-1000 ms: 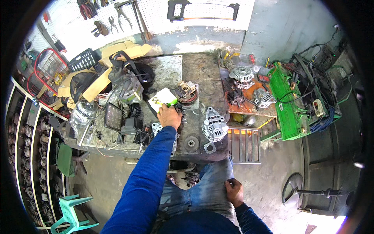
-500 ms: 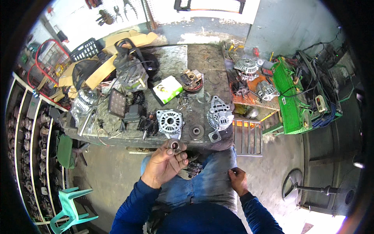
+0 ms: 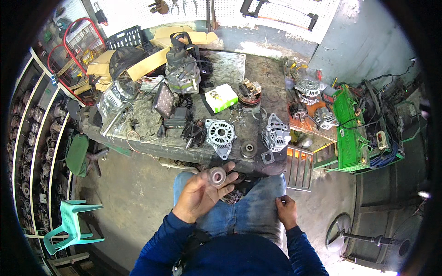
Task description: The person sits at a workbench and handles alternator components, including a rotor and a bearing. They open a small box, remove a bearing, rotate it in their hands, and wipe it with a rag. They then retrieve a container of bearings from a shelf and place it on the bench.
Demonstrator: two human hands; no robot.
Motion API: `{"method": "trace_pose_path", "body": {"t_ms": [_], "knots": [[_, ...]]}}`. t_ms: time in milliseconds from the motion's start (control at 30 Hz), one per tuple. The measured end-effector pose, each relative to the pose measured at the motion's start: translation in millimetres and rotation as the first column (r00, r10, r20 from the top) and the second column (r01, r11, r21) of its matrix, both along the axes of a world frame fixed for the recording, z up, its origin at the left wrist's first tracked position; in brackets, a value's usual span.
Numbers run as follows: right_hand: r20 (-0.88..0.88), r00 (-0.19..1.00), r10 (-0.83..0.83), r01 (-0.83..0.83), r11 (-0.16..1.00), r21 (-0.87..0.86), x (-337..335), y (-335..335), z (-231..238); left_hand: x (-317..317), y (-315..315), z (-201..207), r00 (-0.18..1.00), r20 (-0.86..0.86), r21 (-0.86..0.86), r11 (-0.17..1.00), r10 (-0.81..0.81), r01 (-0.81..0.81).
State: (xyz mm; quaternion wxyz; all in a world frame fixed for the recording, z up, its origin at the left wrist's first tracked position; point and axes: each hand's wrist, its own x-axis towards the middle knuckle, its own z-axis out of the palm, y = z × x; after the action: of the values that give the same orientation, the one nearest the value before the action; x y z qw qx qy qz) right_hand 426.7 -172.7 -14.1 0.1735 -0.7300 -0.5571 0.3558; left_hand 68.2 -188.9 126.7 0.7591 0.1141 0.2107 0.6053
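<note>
In our left grip [image 3: 197,195] we grasp a round metal part [image 3: 223,177], held between thumb and fingers above our lap, just short of the desk [image 3: 268,76]. The part is dull grey and ring-like, with a thick rim and a paler centre; its finer details are too small to tell. Our right grip [image 3: 287,212] rests curled on the thigh, and we cannot tell whether anything is inside it.

Beyond the left grip, the desk is worn and stained dark. Nearest ahead we see a silver vented housing [image 3: 221,142]; to the right of the grip lie a dark round disc [image 3: 248,148] and another silver housing [image 3: 276,135]. Farther ahead sits a white-and-green box [image 3: 221,98]. Far left of the grip stand a crowded shelf rack [image 3: 30,152] and a turquoise chair [image 3: 70,221] on the grey floor [image 3: 124,193].
</note>
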Motion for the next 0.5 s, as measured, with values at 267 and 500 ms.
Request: {"method": "trace_pose_path", "body": {"t_ms": [267, 500], "knots": [[-0.265, 0.934, 0.241, -0.205, 0.966, 0.156, -38.8, 2.3, 56.0, 5.1, -6.6, 11.2, 0.990, 0.133, -0.029, 0.999, -0.040, 0.044], [-0.128, 0.681, 0.721, -0.475, 0.568, 0.672, -119.8, 27.1, 160.0, 27.4, -12.4, -8.3, 0.997, -0.063, -0.112, 0.993, -0.036, 0.029]]}}
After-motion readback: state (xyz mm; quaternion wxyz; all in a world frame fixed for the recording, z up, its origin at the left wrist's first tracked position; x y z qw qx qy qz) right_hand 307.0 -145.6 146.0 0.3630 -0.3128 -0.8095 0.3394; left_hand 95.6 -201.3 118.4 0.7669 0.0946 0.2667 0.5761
